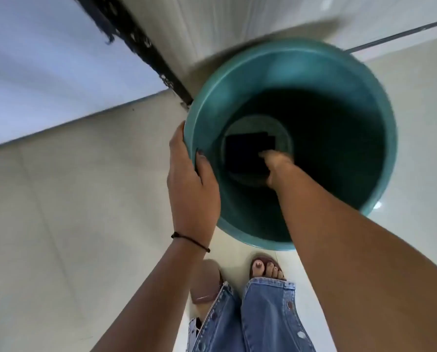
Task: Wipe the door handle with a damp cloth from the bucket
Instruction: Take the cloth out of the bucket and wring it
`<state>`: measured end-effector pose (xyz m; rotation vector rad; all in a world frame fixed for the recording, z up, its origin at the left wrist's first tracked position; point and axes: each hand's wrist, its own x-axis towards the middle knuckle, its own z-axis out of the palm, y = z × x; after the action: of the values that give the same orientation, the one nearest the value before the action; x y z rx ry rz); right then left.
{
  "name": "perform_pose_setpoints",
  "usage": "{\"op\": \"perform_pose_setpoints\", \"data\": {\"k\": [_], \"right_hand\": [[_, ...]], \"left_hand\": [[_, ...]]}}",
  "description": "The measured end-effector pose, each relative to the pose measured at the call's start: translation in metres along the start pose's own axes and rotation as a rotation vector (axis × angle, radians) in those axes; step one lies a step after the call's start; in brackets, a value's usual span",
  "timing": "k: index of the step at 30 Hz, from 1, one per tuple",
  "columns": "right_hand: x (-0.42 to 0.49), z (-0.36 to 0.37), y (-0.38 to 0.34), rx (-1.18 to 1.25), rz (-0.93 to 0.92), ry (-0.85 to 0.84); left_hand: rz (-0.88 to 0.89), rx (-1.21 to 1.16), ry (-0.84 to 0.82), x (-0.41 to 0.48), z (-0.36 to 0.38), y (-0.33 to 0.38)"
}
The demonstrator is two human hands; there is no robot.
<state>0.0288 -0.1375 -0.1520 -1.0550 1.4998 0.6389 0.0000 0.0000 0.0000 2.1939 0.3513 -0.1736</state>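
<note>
A deep teal bucket [339,80] stands on the pale tiled floor in front of me. At its bottom lies a dark, folded cloth [245,153]. My left hand [190,179] grips the bucket's near-left rim, thumb inside the wall. My right hand [276,168] reaches down inside to the bottom, its fingers on the cloth's right edge; the blur hides whether they have closed on it. No door handle is in view.
A black patterned metal frame [136,44] runs diagonally at the upper left, beside a white panel [34,67]. A thin rail [402,34] crosses the upper right. My feet in sandals [265,270] and jeans stand just behind the bucket.
</note>
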Motion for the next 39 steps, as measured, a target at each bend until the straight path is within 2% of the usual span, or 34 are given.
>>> {"op": "perform_pose_setpoints", "data": {"k": [4,7,10,15,17,19,23,26,28,31,33,34,35,36,37,39], "right_hand": [[0.013,0.013,-0.006,0.012,0.088,-0.05],[0.019,0.014,-0.003,-0.147,0.033,-0.079],[-0.004,0.008,0.0,-0.155,-0.036,-0.08],[-0.077,-0.019,-0.004,0.058,-0.26,-0.098],[-0.116,-0.035,-0.006,0.185,-0.313,-0.182],[-0.154,-0.052,-0.006,0.268,-0.31,-0.26],[-0.249,-0.086,-0.007,0.297,-0.312,-0.421],[-0.329,-0.107,-0.003,0.272,-0.307,-0.56],[-0.387,-0.117,0.002,0.245,-0.288,-0.635],[-0.466,-0.123,0.015,0.11,-0.321,-0.642],[-0.518,-0.123,0.023,-0.171,-0.501,-0.469],[-0.539,-0.121,0.029,-0.269,-0.588,-0.375],[-0.564,-0.118,0.034,-0.287,-0.635,-0.35],[-0.59,-0.114,0.039,-0.247,-0.638,-0.379],[-0.616,-0.11,0.045,-0.139,-0.56,-0.463],[-0.668,-0.103,0.054,0.108,-0.31,-0.685]], "left_hand": [[0.045,0.018,0.079,0.003,0.005,-0.01],[0.055,0.022,0.084,0.002,0.007,-0.01],[0.042,0.037,0.069,0.004,0.006,-0.01],[-0.036,0.02,-0.104,0.005,-0.006,-0.001],[-0.203,-0.009,-0.231,0.004,-0.017,0.008],[-0.394,-0.089,-0.313,-0.003,-0.031,0.025],[-0.491,-0.329,-0.412,-0.035,-0.079,0.08],[-0.636,-0.643,-0.54,-0.06,-0.125,0.121],[-0.703,-0.84,-0.569,-0.079,-0.162,0.155],[-0.659,-0.918,-0.452,-0.107,-0.22,0.206],[-0.534,-0.726,-0.257,-0.13,-0.263,0.236],[-0.443,-0.598,-0.16,-0.142,-0.282,0.248],[-0.349,-0.49,-0.063,-0.156,-0.305,0.262],[-0.263,-0.421,0.005,-0.171,-0.328,0.278],[-0.198,-0.398,0.035,-0.187,-0.35,0.292],[-0.099,-0.404,-0.011,-0.218,-0.386,0.317]]}}
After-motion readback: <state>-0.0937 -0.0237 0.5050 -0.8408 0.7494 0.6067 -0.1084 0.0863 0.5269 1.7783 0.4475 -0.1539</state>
